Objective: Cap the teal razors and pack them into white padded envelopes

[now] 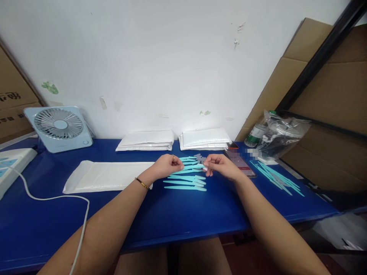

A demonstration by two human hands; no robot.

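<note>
Between my hands is a turquoise eyebrow razor (193,167), held level just above others of its kind. My left hand (168,166) pinches its thin handle end. At the wider blade end, my right hand (218,166) grips it with thumb and forefinger, and a small whitish piece, perhaps a cap, shows at those fingertips. More turquoise razors (185,187) lie side by side in a row on the blue table under and in front of my hands. Some grey ones (198,157) lie just behind, partly covered.
A white padded mailer (106,175) lies at left. Two stacks of mailers, left (146,140) and right (205,138), rest against the wall. A phone (243,164), more razors (276,177), a bottle (255,135) and a plastic bag (282,133) are at right. A fan (60,128) and white cable (54,198) stand left.
</note>
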